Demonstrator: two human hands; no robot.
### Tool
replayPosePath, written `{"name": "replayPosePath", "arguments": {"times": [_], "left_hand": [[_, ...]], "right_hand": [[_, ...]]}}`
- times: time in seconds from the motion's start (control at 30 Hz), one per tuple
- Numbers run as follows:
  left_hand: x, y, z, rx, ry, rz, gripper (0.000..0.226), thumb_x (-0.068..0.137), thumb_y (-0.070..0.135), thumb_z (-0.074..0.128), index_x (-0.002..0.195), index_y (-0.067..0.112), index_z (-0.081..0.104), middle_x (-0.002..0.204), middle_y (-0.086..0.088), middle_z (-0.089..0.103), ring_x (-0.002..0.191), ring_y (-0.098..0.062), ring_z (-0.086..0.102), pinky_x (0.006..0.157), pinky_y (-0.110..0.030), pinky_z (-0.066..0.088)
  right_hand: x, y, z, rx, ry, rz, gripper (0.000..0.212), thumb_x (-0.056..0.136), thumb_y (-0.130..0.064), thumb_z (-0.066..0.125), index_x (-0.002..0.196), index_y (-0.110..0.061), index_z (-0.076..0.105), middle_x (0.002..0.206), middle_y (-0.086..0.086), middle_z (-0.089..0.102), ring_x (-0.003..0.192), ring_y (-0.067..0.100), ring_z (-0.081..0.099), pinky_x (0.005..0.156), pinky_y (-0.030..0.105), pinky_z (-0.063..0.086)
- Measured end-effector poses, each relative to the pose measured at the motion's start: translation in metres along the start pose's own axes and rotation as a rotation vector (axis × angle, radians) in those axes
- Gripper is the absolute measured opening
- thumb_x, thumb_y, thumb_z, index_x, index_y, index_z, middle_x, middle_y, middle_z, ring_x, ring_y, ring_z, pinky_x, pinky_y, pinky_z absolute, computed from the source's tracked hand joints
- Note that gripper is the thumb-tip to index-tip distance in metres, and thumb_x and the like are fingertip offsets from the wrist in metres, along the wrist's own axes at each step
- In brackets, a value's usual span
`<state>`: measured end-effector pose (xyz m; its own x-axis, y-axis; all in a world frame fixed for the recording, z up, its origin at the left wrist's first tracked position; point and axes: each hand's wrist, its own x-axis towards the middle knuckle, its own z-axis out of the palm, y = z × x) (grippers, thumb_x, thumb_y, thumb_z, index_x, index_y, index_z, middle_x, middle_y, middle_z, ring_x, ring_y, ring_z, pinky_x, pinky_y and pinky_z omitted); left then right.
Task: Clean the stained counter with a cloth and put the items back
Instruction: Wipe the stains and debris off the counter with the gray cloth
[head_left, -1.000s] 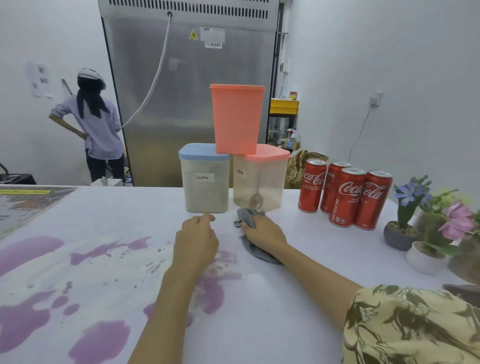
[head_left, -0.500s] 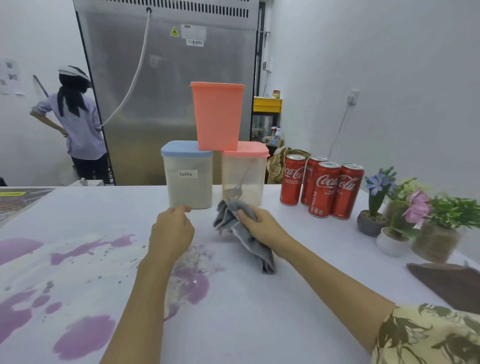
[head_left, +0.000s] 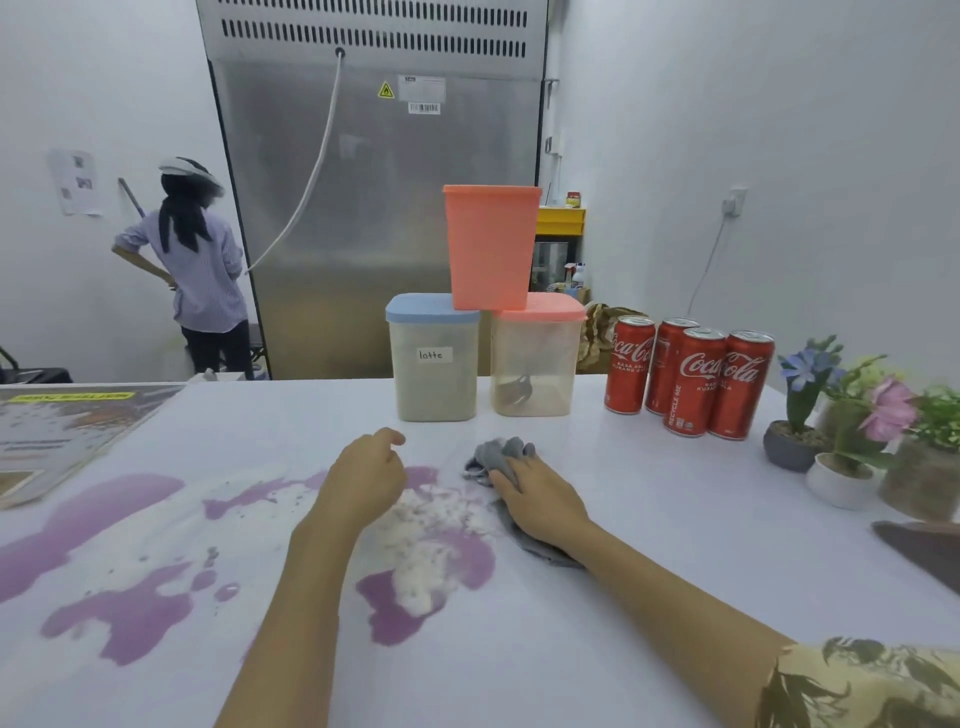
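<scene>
We observe a soft, crumpled grey cloth (head_left: 501, 457) lying on the smooth white counter (head_left: 649, 519), bunched at its far end and trailing flat beneath the right hand (head_left: 540, 504). The fingers of this hand curl over the cloth and grip it against the surface, just right of the purple stain (head_left: 431, 571). The left hand (head_left: 363, 480) rests on the counter beside it, fingers loosely curled with nothing in them, thumb tip near the forefinger. The stain spreads in irregular glossy pools across the left and centre of the counter; a pale, smeared, streaky patch crosses it between the two hands. Behind the hands stand two translucent square plastic containers, one with a blue lid (head_left: 434, 358) labelled "latte" and holding a beige powder, one with a coral lid (head_left: 535, 358); an opaque coral tub (head_left: 491, 247) sits across both lids. Four red cylindrical cans (head_left: 691, 379) stand to the right, touching one another, then small potted flowers (head_left: 852, 415) in rounded pots. A brushed-steel refrigerator (head_left: 374, 208) fills the back wall, and a second person (head_left: 192, 270) stands at the left, facing away. Compared with half a second ago, the cloth lies lower and flatter on the counter, with the right hand pressed down upon it, and the left hand has barely shifted.
</scene>
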<state>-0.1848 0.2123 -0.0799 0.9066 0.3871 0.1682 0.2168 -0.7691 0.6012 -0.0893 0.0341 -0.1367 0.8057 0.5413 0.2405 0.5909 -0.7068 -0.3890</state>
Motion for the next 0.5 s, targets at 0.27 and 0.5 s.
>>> {"name": "replayPosePath", "arguments": {"times": [0.27, 0.5], "left_hand": [[-0.020, -0.024, -0.010, 0.019, -0.081, 0.143, 0.041, 0.097, 0.009, 0.029, 0.135, 0.016, 0.045, 0.137, -0.008, 0.047, 0.122, -0.024, 0.046, 0.098, -0.035, 0.040], [-0.020, -0.033, -0.020, 0.012, -0.079, 0.249, 0.042, 0.097, 0.007, 0.029, 0.136, 0.014, 0.044, 0.137, -0.009, 0.046, 0.124, -0.024, 0.043, 0.095, -0.036, 0.042]], "right_hand": [[-0.025, -0.054, -0.017, 0.528, 0.161, 0.213, 0.031, 0.100, -0.027, 0.040, 0.118, -0.010, 0.058, 0.116, 0.007, 0.063, 0.104, 0.021, 0.055, 0.085, 0.028, 0.041], [-0.080, -0.001, -0.041, -0.080, 0.130, 0.387, 0.036, 0.100, -0.038, 0.029, 0.121, -0.019, 0.052, 0.118, 0.007, 0.054, 0.105, 0.026, 0.052, 0.082, 0.033, 0.040]]}}
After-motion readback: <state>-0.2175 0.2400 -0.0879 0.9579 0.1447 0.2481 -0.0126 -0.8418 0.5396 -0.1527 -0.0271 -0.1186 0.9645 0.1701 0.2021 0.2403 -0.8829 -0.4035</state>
